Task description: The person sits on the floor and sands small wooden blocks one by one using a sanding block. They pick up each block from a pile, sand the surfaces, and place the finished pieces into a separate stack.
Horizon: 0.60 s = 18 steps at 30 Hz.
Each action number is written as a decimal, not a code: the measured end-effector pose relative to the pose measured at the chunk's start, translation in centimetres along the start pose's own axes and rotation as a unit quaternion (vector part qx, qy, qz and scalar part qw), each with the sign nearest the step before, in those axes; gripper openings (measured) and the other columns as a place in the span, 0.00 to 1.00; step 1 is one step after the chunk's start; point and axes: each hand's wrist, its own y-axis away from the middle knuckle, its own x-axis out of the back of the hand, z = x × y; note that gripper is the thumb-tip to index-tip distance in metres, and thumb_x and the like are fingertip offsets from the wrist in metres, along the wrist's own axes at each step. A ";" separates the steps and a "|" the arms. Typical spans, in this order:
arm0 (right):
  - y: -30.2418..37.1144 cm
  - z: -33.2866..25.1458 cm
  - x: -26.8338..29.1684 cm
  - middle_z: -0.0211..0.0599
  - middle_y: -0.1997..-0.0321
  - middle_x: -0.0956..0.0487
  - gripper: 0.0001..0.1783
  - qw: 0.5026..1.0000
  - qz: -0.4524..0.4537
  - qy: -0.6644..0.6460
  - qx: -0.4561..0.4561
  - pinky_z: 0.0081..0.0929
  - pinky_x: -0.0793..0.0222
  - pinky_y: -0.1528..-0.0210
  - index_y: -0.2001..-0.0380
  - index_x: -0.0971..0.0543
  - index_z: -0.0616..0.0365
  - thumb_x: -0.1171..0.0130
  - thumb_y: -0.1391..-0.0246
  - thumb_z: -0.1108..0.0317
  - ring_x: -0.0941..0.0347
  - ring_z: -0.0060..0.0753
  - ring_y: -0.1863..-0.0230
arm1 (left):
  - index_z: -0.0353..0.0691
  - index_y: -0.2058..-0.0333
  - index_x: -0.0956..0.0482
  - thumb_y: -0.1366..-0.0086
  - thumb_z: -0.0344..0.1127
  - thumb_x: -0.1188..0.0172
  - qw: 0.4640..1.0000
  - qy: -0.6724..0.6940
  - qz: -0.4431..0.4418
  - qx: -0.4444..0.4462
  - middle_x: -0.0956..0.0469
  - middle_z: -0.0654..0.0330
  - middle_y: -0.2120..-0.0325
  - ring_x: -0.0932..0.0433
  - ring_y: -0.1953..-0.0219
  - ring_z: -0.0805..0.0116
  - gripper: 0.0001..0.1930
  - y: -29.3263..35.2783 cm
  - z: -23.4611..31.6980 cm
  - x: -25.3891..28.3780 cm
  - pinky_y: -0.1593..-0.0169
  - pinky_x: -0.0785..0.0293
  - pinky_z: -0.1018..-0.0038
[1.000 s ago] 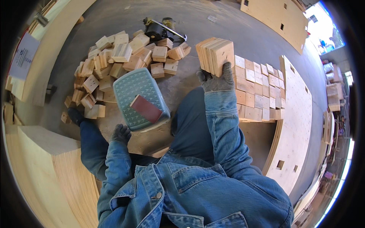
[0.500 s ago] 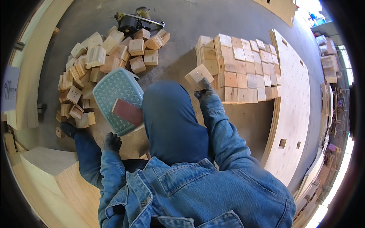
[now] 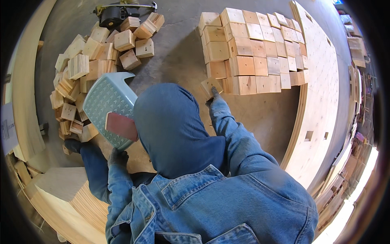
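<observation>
A square wooden block is in my gloved right hand, thumb on its face. It is slightly blurred and sits by the near left corner of a neat stack of wooden blocks; whether they touch I cannot tell. My gloved left hand has its fingers curled at the near corner of a pale blue-green plastic stool with a textured top. On the stool lies a flat, dark red rectangular piece with a pale edge. Part of the stool is hidden by my head covering.
A loose heap of wooden blocks lies beyond and left of the stool. A black and yellow-green power tool stands behind it. Long wooden panels with square holes run along the right; a large timber piece is near my left leg.
My right hand has brought the block nearer to me, away from the stack's left side. My left hand has come to the stool's near corner. The view has shifted, too.
</observation>
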 end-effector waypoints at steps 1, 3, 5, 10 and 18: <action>-0.6 0.2 0.2 0.43 0.66 0.17 0.30 1.000 0.016 -0.010 -0.010 0.41 0.22 0.73 0.55 0.16 0.53 0.24 0.46 0.39 0.22 0.42 0.73 | 0.50 0.50 0.19 0.28 0.46 0.41 1.000 0.010 0.016 0.003 0.20 0.62 0.63 0.30 0.71 0.60 0.13 0.5 0.1 -0.4 0.66 0.34 0.63; -0.4 0.5 -0.6 0.44 0.68 0.17 0.30 0.999 0.024 -0.036 -0.022 0.42 0.21 0.74 0.57 0.16 0.55 0.22 0.48 0.40 0.22 0.43 0.74 | 0.50 0.48 0.18 0.28 0.46 0.41 0.999 0.017 -0.031 0.009 0.20 0.60 0.61 0.29 0.69 0.58 0.15 -0.5 0.4 2.1 0.64 0.33 0.62; 1.1 0.7 -1.0 0.42 0.72 0.18 0.30 0.997 0.025 -0.072 -0.027 0.43 0.20 0.77 0.61 0.16 0.57 0.20 0.50 0.41 0.21 0.43 0.75 | 0.50 0.46 0.19 0.29 0.47 0.41 0.999 0.025 -0.045 0.012 0.19 0.60 0.59 0.27 0.66 0.57 0.17 -1.0 0.3 3.0 0.61 0.32 0.62; 2.0 0.5 -1.1 0.42 0.62 0.14 0.29 0.993 0.001 -0.106 -0.043 0.45 0.20 0.72 0.52 0.14 0.51 0.20 0.49 0.43 0.19 0.45 0.71 | 0.50 0.42 0.21 0.29 0.49 0.41 0.999 0.048 -0.008 0.018 0.19 0.58 0.54 0.23 0.57 0.53 0.21 -0.1 0.4 0.9 0.55 0.29 0.60; -1.2 -5.5 -3.3 0.38 0.60 0.16 0.27 0.976 0.019 -0.209 0.054 0.37 0.19 0.68 0.45 0.18 0.52 0.25 0.40 0.48 0.22 0.38 0.71 | 0.48 0.41 0.22 0.33 0.50 0.40 1.000 0.010 -0.003 -0.006 0.19 0.57 0.49 0.22 0.54 0.52 0.25 0.5 0.7 0.8 0.50 0.28 0.57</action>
